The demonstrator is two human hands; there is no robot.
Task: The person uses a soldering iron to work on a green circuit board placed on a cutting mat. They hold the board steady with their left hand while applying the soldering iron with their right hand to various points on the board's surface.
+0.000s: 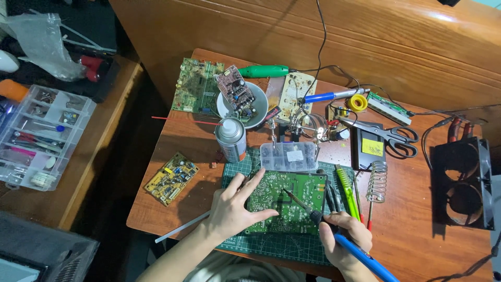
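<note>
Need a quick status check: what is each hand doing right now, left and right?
Left hand: open, fingers spread, resting on the green circuit board.
Right hand: closed around the blue soldering iron, tip on the board.

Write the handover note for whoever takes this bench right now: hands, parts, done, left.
Left hand: flat on the green circuit board, pinning its left edge to the cutting mat.
Right hand: closed grip on the blue soldering iron, tip on the board's middle.
Nearby: iron stand, tweezers, spray can.
Done: board placed solder side up.
Left: cannot tell which joints are finished.
</note>
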